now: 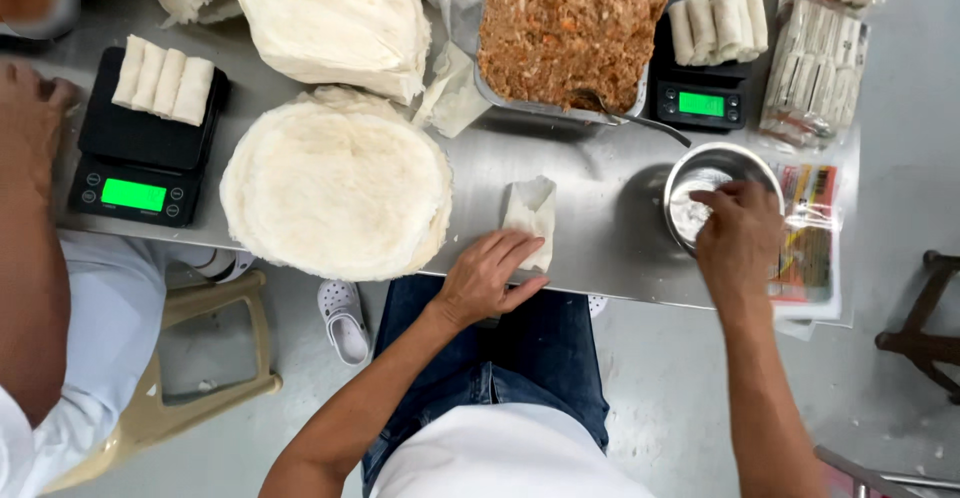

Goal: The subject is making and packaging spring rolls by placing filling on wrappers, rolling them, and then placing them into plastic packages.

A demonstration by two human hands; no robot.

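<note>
At frame centre, a folded white pastry wrapper point(531, 216) is pinned under the flat, spread left hand point(487, 278); right hand point(738, 230) fingertips are bunched in a small steel bowl point(717, 168). Excess wetting could tear the wrapper.

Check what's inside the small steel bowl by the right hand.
The steel bowl holds a whitish liquid or paste at the bottom. The right hand dips its fingertips into it and covers the bowl's near side, so the contents there are hidden.

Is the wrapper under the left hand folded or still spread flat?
Folded. The wrapper under the left hand is a narrow packet with turned-in edges, unlike the round flat stack beside it.
</note>
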